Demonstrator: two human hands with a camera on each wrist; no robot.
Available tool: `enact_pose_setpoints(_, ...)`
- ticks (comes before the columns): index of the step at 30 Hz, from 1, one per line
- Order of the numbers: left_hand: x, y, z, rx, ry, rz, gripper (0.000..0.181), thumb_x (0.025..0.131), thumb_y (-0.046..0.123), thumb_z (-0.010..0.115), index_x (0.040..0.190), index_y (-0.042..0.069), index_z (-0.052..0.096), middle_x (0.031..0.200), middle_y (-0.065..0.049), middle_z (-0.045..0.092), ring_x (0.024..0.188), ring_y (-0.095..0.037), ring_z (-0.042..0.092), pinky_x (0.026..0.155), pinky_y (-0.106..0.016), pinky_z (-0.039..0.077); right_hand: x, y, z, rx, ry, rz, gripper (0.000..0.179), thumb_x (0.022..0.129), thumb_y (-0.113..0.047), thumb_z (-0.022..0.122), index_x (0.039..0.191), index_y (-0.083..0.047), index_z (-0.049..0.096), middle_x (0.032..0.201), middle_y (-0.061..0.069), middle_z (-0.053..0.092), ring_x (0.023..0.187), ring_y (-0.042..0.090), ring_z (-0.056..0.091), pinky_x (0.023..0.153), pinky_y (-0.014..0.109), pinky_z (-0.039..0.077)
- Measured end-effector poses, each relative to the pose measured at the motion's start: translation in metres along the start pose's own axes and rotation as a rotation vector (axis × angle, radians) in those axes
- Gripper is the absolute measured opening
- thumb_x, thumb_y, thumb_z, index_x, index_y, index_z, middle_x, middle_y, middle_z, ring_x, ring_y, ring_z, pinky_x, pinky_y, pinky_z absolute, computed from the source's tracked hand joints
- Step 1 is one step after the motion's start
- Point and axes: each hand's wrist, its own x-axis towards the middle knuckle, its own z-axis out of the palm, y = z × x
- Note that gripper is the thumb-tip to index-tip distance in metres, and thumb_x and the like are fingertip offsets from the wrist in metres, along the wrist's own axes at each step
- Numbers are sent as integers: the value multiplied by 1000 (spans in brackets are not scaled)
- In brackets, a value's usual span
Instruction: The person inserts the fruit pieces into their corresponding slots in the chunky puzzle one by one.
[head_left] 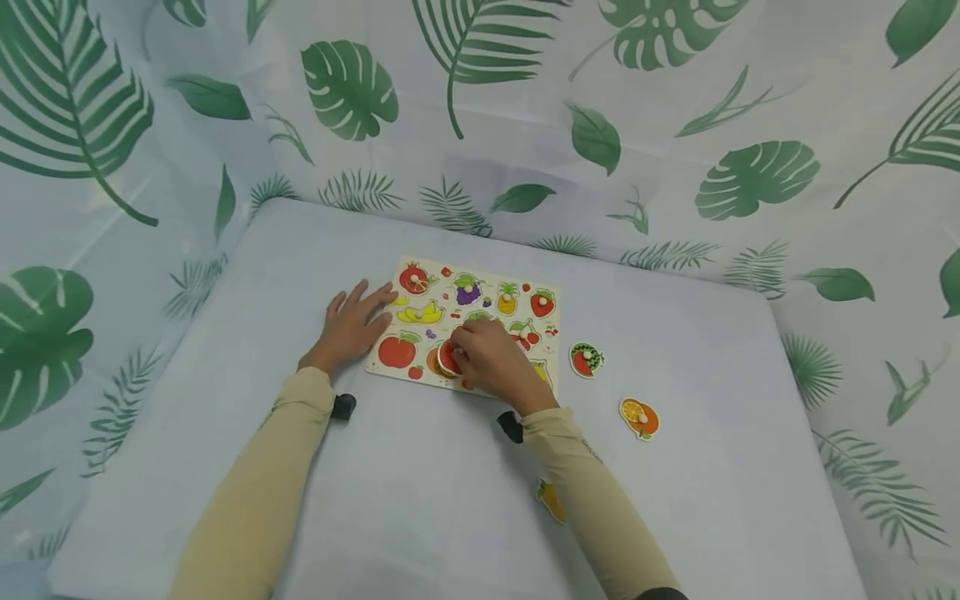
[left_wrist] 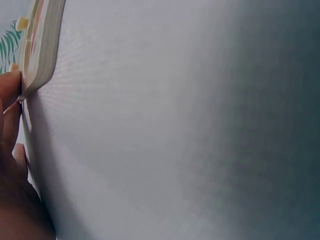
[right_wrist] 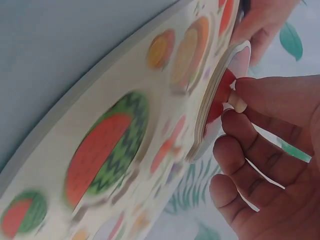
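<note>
A fruit puzzle board (head_left: 381,364) lies flat on the white table. My right hand (head_left: 491,357) pinches the small wooden knob (right_wrist: 237,101) of a red fruit puzzle piece (head_left: 447,358) between thumb and fingertips. The piece is tilted close over the board's front part, beside a printed orange (right_wrist: 190,57); in the right wrist view a printed watermelon (right_wrist: 107,155) lies nearer the camera. At the board's left edge my left hand (head_left: 351,327) rests with fingers spread, its fingertips right at the rim. Part of the board is hidden beneath the right hand.
Loose on the table to the right are a watermelon piece (head_left: 586,360) and an orange piece (head_left: 641,417). A yellow piece (head_left: 552,501) is partly covered by the right forearm. Knobbed pieces such as grapes (head_left: 467,289) and bananas (head_left: 422,312) sit on the board. Leaf-print cloth (head_left: 525,150) hangs behind.
</note>
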Motion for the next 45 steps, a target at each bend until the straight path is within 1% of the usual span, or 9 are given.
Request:
enact_pose_setpoints(4,0,-1,3,7,1,4,53,114,28,50,164,13,45,176,-6,27,165,-31,0,130,-52,-9,11,-8,5,-1,-27,-13,5,98,-7,76,102,-4,75,94,6,70,86,23,60,87,36,56)
enact_pose_setpoints(10,0,-5,4,11,3,19,53,114,29,49,163,13,45,176,-6,28,165,-31,1,130,-52,-9,27,-15,14,4,-35,-33,8,99,-9,75,106,-5,78,97,6,72,87,22,62,84,32,56)
enact_pose_setpoints(20,2,-8,5,22,11,34,53,114,31,48,164,13,45,176,-5,28,165,-32,2,129,-53,-8,59,-30,17,-5,-62,-71,6,99,-5,73,103,-6,78,94,5,72,84,22,63,80,34,55)
enact_pose_setpoints(23,3,-8,4,17,14,44,53,113,30,49,163,13,46,175,-5,30,165,-32,3,129,-54,-8,67,-34,19,-23,-89,-78,10,99,-5,72,106,-6,78,95,5,72,84,22,62,80,34,54)
enact_pose_setpoints(26,4,-9,4,26,16,52,52,114,30,49,163,13,46,175,-5,30,165,-32,3,129,-53,-8,73,-37,23,-51,-122,-75,17,101,-5,70,115,-6,78,96,5,71,84,22,61,79,35,53)
enact_pose_setpoints(31,5,-9,3,34,20,59,51,114,31,48,162,13,47,175,-5,30,165,-32,4,129,-52,-7,79,-40,26,-108,-165,-70,25,102,-6,69,126,-7,75,99,7,71,86,23,61,82,39,56)
enact_pose_setpoints(36,5,-7,1,36,18,53,51,114,30,48,162,12,47,175,-5,30,165,-32,4,129,-53,-7,82,-41,31,-117,-198,-67,33,103,-7,69,135,-7,72,107,9,73,94,25,65,89,40,57)
enact_pose_setpoints(39,5,-6,0,39,14,50,51,114,30,48,162,12,47,175,-5,29,165,-31,4,129,-53,-7,82,-41,34,-113,-203,-73,32,103,-8,69,135,-7,72,109,9,74,97,24,66,92,38,56)
enact_pose_setpoints(45,5,-5,1,31,11,36,52,114,31,47,162,13,47,175,-5,29,165,-31,3,129,-53,-8,82,-42,39,-108,-168,-109,25,104,-8,68,128,-5,74,108,9,75,99,24,69,94,38,56)
